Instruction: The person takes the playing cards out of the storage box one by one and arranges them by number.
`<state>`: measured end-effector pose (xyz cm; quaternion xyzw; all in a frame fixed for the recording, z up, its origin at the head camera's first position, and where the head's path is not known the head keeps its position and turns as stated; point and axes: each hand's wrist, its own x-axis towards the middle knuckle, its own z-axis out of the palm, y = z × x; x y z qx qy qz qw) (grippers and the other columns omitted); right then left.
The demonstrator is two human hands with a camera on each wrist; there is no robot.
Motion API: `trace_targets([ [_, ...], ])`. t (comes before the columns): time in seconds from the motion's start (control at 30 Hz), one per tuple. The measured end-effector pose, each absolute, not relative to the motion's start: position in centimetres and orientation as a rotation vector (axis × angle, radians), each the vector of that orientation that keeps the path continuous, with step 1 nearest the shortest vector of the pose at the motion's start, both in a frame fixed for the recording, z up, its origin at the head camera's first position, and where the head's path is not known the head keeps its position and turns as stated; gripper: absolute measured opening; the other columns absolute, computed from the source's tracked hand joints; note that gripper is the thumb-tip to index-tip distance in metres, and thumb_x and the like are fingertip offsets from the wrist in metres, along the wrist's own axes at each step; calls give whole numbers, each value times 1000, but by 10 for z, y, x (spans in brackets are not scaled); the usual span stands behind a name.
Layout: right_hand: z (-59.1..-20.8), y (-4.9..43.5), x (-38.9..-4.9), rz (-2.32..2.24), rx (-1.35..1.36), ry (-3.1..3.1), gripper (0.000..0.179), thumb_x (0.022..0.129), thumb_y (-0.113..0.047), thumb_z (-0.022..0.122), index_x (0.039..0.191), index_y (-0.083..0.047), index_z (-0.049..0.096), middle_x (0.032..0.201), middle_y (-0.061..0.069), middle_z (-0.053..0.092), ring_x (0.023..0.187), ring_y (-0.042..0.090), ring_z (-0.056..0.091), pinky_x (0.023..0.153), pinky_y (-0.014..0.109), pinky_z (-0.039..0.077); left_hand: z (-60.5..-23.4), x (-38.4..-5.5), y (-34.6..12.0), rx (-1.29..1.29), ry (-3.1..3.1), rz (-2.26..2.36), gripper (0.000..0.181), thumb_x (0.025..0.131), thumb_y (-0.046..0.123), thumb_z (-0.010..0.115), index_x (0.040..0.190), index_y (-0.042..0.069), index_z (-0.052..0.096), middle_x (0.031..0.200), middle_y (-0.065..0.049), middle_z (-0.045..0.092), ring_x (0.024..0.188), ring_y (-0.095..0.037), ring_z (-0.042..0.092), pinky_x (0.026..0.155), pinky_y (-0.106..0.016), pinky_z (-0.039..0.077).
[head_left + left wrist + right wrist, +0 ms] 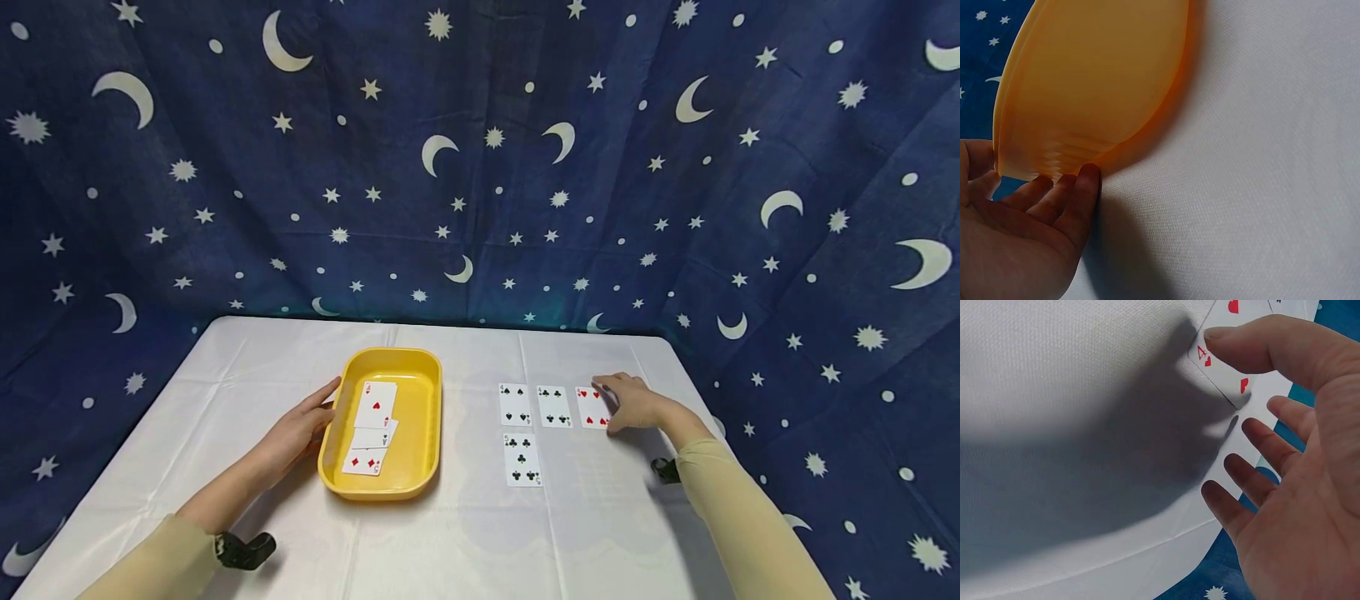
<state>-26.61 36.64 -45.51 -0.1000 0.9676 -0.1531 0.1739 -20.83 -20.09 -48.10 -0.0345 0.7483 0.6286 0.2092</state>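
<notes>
My left hand (pixel 298 429) touches the left side of a yellow tray (pixel 431 417), its fingertips (pixel 1088 178) against the outer wall in the left wrist view. Playing cards lie overlapped in the tray: an ace of hearts (pixel 377 402) on top, a partly covered black ace (pixel 371 437), and a five of diamonds (pixel 363 462) lowest. Over at the right, my right hand (pixel 637 404) reaches over a four of hearts (pixel 591 408), partly covering it. In the right wrist view the thumb (pixel 1235 347) overlaps that card's corner and the other fingers are spread apart.
Left of the four of hearts lie a four of clubs (pixel 554 407) and a four of spades (pixel 515 405), with a five of clubs (pixel 522 460) below. A white cloth (pixel 450 550) covers the table. Behind hangs a blue star-and-moon curtain (pixel 480 225).
</notes>
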Motion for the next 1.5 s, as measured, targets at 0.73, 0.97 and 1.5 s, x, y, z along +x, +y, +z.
trace_targets([
  [0.73, -435, 266, -264, -492, -696, 3035, 70, 92, -38, 73, 153, -14, 48, 148, 12, 51, 139, 36, 40, 111, 58, 36, -483, -207, -204, -95, 2087, 1753, 66, 107, 30, 45, 166, 32, 14, 165, -20, 26, 140, -35, 44, 99, -36, 49],
  [0.97, -428, 220, -262, -486, -837, 2997, 72, 91, -39, 74, 154, -15, 48, 149, 8, 50, 140, 31, 40, 113, 53, 36, -482, -207, -203, -92, 2086, 1761, 67, 107, 28, 45, 166, 31, 13, 164, -20, 28, 139, -36, 46, 104, -42, 48],
  [1.5, -415, 102, -261, -360, -1118, 2854, 76, 90, -48, 73, 155, -19, 46, 151, 1, 49, 137, 23, 40, 116, 43, 33, -481, -208, -202, -83, 2090, 1763, 67, 107, 25, 43, 166, 29, 13, 164, -20, 27, 138, -35, 46, 101, -40, 49],
])
